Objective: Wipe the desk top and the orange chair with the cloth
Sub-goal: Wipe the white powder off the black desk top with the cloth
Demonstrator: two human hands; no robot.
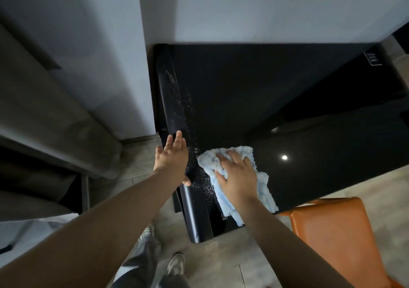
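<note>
Right hand (238,177) lies on the pale blue cloth (264,191), fingers bent and sunk into its bunched folds, pressing it down on the black desk top (287,102) near that top's left edge. Part of the cloth trails toward the desk top's near edge. Left hand (172,157) rests flat on the rounded rim along the desk top's left side, fingers straight and together, holding nothing. Pale specks (200,177) are scattered on the desk top between the two hands and further along the left rim. A small round glint of light (284,157) shows on the desk top right of the cloth. The orange chair (332,232) stands at the desk top's near edge, right of the cloth, its back touching or just beside that edge. A grey sofa (44,121) sits well left of the desk top
</note>
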